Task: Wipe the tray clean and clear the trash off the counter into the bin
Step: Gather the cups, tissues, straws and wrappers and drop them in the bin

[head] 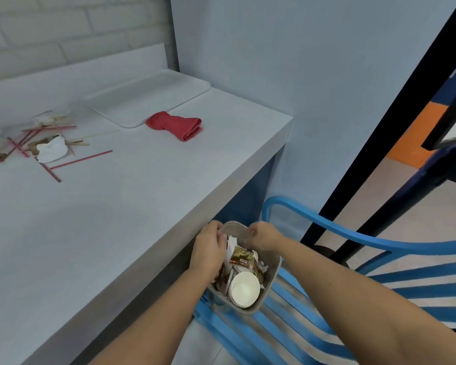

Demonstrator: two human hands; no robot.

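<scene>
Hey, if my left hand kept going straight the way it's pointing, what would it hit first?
Most likely the far rim of the bin: the left hand points at it from close by. Depth is unclear; the fingertips may already touch it.

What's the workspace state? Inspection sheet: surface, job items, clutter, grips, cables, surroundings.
Surface: grey counter, trash at its far left.
Job's things: white tray flat by the back wall; folded red cloth at its near edge; grey bin on the chair, holding a paper cup and wrappers.
Clutter: red straws, crumpled napkins, wooden stirrers.
Grips: left hand and right hand over the bin's far rim, fingers curled; what they hold is unclear.
Cables: nothing seen.
Surroundings: blue slatted chair, blue wall, dark diagonal frame.
</scene>
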